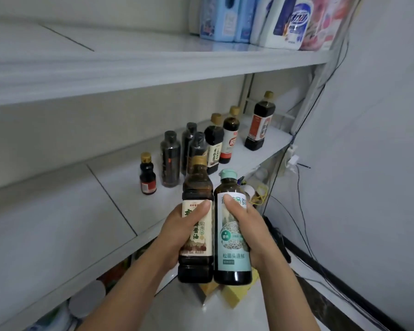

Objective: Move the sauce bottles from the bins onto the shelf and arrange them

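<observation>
The middle shelf (58, 223) is carrying 7 sauce bottles, all standing upright in a loose row running from near left to far right. A small bottle (147, 174) is standing first, then 3 plastic-wrapped bottles (169, 161), 2 gold-capped bottles (214, 144) close together, and a taller bottle (259, 121) apart at the far right. The upper shelf (105, 68) is holding detergent jugs (218, 20) at its far right end. Yellow blocks (234, 296) are lying on the floor (225, 315).

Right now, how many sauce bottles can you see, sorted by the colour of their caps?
Gold-cap bottles: 5
Black-cap bottles: 3
Green-cap bottle: 1
Total: 9
</observation>
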